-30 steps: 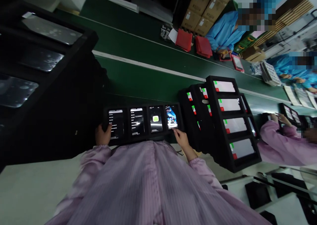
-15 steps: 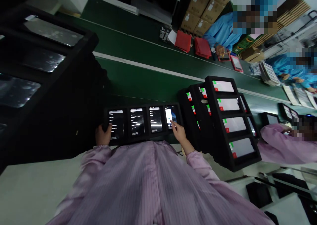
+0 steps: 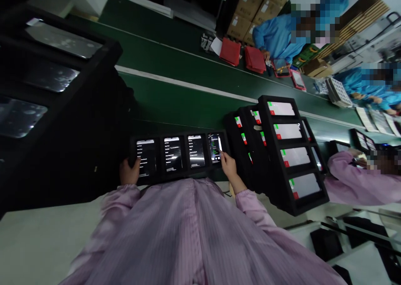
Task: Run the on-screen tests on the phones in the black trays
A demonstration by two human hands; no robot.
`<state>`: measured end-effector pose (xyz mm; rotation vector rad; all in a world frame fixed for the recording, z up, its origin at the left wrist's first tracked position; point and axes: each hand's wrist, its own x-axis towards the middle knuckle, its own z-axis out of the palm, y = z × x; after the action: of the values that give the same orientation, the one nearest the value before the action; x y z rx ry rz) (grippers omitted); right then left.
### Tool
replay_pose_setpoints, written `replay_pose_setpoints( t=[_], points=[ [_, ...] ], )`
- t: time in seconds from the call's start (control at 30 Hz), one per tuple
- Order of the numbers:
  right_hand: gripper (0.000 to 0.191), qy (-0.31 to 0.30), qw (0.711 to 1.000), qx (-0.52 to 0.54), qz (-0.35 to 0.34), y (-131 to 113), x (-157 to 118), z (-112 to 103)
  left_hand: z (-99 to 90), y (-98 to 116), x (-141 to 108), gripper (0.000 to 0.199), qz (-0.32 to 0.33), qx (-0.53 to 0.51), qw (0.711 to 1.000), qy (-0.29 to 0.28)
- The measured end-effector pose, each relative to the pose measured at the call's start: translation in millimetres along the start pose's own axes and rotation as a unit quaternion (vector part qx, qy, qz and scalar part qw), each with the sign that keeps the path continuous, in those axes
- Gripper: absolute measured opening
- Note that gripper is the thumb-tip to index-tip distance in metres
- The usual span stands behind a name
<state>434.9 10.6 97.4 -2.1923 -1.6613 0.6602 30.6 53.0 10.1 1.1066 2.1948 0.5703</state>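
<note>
A black tray (image 3: 159, 155) lies in front of me with a row of several smartphones in its slots, screens lit. My left hand (image 3: 129, 174) is closed around the tray's left end, thumb on top beside the leftmost phone (image 3: 147, 153). At the other end, my right hand (image 3: 229, 166) has its index finger stretched out to the right edge of the rightmost phone (image 3: 213, 147) and holds nothing. That phone's dark screen shows green text and a white strip. White menu lines show on the other screens.
To the right stand stacked black trays (image 3: 280, 147) of phones with red and green marks. A taller stack of phone trays (image 3: 106, 53) rises at the left. Across the green bench (image 3: 184, 63), a person in blue (image 3: 275, 34) works near red pouches (image 3: 230, 52).
The rightmost phone's screen has gone from a white panel to green text on dark. My right fingertip has shifted slightly right. My left hand keeps its grip on the tray.
</note>
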Motion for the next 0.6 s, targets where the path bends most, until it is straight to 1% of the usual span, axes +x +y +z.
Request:
replay_pose_setpoints(
  t=[0.2,0.37,0.5,0.6],
  points=[
    [0.037,-0.007,1.000,0.024,-0.019,-7.2,4.4,9.3,-2.4,4.4,-0.1,0.046,-0.022,-0.018,1.000,0.002],
    [0.036,-0.009,0.999,0.033,-0.026,-11.9,5.9,11.3,-2.3,4.7,-1.6,0.042,-0.029,-0.033,0.999,0.006],
    [0.037,-0.018,0.997,0.048,-0.051,-29.2,7.0,17.6,-0.8,3.3,-2.1,0.042,-0.034,-0.040,0.999,0.015],
    [0.033,-0.054,0.992,0.073,-0.093,-50.0,11.2,26.9,-0.1,2.5,-1.8,0.045,-0.033,-0.044,0.998,0.013]
  ],
)
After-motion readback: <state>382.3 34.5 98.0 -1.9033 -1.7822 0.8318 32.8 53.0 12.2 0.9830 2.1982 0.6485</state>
